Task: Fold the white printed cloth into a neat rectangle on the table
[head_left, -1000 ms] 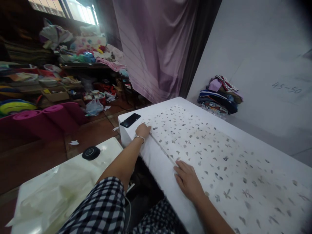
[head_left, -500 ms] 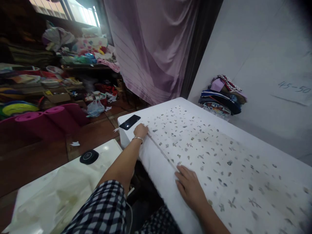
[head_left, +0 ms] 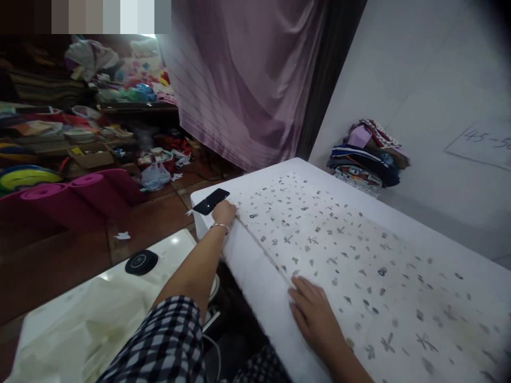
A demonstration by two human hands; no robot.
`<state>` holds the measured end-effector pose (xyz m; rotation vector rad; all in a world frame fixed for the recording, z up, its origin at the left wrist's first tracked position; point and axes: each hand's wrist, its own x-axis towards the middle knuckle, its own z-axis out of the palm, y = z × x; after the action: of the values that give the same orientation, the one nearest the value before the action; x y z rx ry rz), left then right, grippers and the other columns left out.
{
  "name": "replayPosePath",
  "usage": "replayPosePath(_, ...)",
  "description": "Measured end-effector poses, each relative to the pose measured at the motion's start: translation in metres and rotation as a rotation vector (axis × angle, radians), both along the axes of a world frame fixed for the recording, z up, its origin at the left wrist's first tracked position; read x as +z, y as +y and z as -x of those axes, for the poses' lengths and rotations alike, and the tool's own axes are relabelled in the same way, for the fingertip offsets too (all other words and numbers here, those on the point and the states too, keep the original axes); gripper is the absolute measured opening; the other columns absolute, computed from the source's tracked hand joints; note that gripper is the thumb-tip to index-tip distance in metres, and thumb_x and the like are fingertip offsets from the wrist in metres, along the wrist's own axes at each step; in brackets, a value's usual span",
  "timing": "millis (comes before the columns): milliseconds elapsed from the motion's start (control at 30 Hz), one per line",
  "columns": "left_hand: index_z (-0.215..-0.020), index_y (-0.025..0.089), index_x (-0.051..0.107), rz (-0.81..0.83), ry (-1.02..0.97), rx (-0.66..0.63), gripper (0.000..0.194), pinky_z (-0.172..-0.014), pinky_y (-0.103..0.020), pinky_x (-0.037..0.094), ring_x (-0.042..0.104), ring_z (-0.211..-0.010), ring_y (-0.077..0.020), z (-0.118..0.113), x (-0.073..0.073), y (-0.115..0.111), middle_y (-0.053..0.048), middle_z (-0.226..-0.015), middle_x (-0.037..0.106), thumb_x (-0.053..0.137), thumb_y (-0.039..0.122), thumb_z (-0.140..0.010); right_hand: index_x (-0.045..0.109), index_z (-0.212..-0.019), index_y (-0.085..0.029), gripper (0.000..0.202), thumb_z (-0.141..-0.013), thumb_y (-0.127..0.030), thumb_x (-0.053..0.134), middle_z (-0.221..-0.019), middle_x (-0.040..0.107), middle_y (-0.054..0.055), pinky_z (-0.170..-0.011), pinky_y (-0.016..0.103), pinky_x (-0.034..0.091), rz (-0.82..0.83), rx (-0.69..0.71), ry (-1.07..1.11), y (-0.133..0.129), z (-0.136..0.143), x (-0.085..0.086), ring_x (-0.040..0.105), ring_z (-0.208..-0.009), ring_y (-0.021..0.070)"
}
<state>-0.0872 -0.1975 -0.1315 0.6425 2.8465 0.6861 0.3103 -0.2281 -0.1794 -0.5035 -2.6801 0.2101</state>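
The printed cloth (head_left: 339, 239) lay spread between and to the right of the two hands, with the desk (head_left: 249, 284) under it probably bearing its weight and leaving the hands only the edge to manage. A narrow strip (head_left: 263, 251), fold or tape being too fine to tell, ran along that edge from one hand to the other. The left hand (head_left: 224, 213) held the far end with fingers curled narrow; the right hand (head_left: 313, 308) rested lower on the near end, fingers close together and stretched forward. Whether either pinched the cloth could not be told. Being set well apart, they seemed to tension the stretch between them.

Just beyond the left hand, a phone (head_left: 211, 201) lay off the print, perhaps to leave the cloth clear. Left of and below that hand, a round black device (head_left: 141, 261) sat on a low white table (head_left: 175, 243). Well beyond the right hand, folded clothes (head_left: 365, 159) were stacked by the wall (head_left: 415, 106).
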Motion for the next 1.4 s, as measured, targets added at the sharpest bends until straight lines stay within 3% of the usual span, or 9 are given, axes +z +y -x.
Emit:
replayPosePath(200, -0.099, 0.01, 0.067, 0.034, 0.02, 0.012, 0.032, -0.081, -0.039, 0.047, 0.061, -0.106, -0.0326, 0.004, 0.001, 0.001, -0.02, -0.107, 0.067, 0.05, 0.033, -0.085, 0.06, -0.116, -0.02, 0.027, -0.092, -0.02, 0.047, -0.135, 0.054, 0.011, -0.097, 0.045, 0.044, 0.012, -0.001, -0.021, 0.0, 0.001, 0.004, 0.047, -0.127, 0.0261)
replayPosePath(467, -0.1, 0.011, 0.065, 0.079, 0.03, 0.032, 0.028, -0.079, -0.039, 0.047, 0.062, -0.104, -0.0319, 0.012, 0.002, 0.002, -0.02, -0.108, 0.066, 0.054, 0.028, -0.081, 0.06, -0.116, -0.02, 0.028, -0.092, -0.019, 0.047, -0.136, 0.054, 0.01, -0.098, 0.046, 0.044, 0.031, -0.012, -0.048, -0.001, 0.001, 0.003, 0.046, -0.127, 0.0259)
replayPosePath(667, -0.118, 0.007, 0.052, 0.089, 0.172, 0.002, 0.038, -0.085, -0.044, 0.047, 0.059, -0.107, -0.0332, 0.006, 0.008, 0.003, -0.023, -0.114, 0.061, 0.049, 0.026, -0.084, 0.059, -0.117, -0.021, 0.028, -0.092, -0.019, 0.048, -0.137, 0.053, 0.009, -0.099, 0.044, 0.043, 0.034, -0.015, -0.038, -0.002, 0.002, 0.006, 0.046, -0.128, 0.0245)
replayPosePath(767, -0.117, 0.012, 0.054, 0.06, 0.3, -0.129, 0.034, -0.096, -0.046, 0.042, 0.051, -0.119, -0.0316, -0.009, 0.007, 0.007, -0.02, -0.124, 0.056, 0.044, 0.021, -0.086, 0.059, -0.119, -0.023, 0.03, -0.091, -0.018, 0.048, -0.138, 0.053, 0.007, -0.101, 0.044, 0.042, 0.043, -0.021, -0.049, -0.002, 0.002, 0.006, 0.045, -0.129, 0.0238)
replayPosePath(900, -0.127, 0.017, 0.052, 0.039, 0.502, -0.586, 0.04, -0.112, -0.044, 0.025, 0.038, -0.133, -0.026, -0.032, -0.012, 0.021, -0.013, -0.14, 0.048, 0.037, 0.028, -0.091, 0.057, -0.122, -0.026, 0.033, -0.091, -0.019, 0.048, -0.14, 0.051, 0.004, -0.102, 0.046, 0.041, 0.054, -0.034, -0.093, -0.003, 0.003, 0.005, 0.044, -0.13, 0.0242)
replayPosePath(933, -0.131, 0.017, 0.049, 0.061, 0.504, -0.639, 0.044, -0.113, -0.046, 0.022, 0.033, -0.136, -0.0268, -0.036, -0.017, 0.025, -0.012, -0.145, 0.043, 0.036, 0.034, -0.092, 0.056, -0.123, -0.027, 0.034, -0.091, -0.019, 0.048, -0.14, 0.051, 0.004, -0.102, 0.046, 0.041, 0.055, -0.037, -0.102, -0.003, 0.004, 0.005, 0.044, -0.13, 0.0243)
replayPosePath(1100, -0.143, 0.015, 0.036, 0.218, 0.289, -0.477, 0.066, -0.114, -0.054, 0.016, 0.019, -0.143, -0.0313, -0.033, -0.031, 0.036, -0.012, -0.154, 0.027, 0.028, 0.056, -0.091, 0.057, -0.123, -0.027, 0.032, -0.093, -0.022, 0.047, -0.141, 0.05, 0.003, -0.102, 0.046, 0.04, 0.074, -0.069, -0.109, -0.005, 0.007, 0.009, 0.044, -0.13, 0.024)
replayPosePath(1233, -0.146, 0.017, 0.032, 0.252, 0.237, -0.446, 0.071, -0.114, -0.056, 0.011, 0.013, -0.144, -0.0309, -0.029, -0.022, 0.038, -0.01, -0.157, 0.021, 0.024, 0.06, -0.09, 0.053, -0.128, -0.027, 0.034, -0.095, -0.032, 0.046, -0.144, 0.047, 0.003, -0.104, 0.046, 0.039, 0.119, -0.052, -0.128, -0.004, 0.009, 0.014, 0.041, -0.133, 0.0255)
replayPosePath(1400, -0.145, 0.016, 0.033, 0.258, 0.231, -0.448, 0.07, -0.112, -0.059, 0.015, 0.017, -0.143, -0.0328, -0.036, -0.008, 0.037, -0.013, -0.156, 0.023, 0.027, 0.058, -0.089, 0.048, -0.135, -0.025, 0.044, -0.096, -0.044, 0.041, -0.15, 0.039, 0.007, -0.108, 0.049, 0.033, 0.187, -0.041, -0.161, -0.007, 0.008, 0.018, 0.034, -0.137, 0.0279)
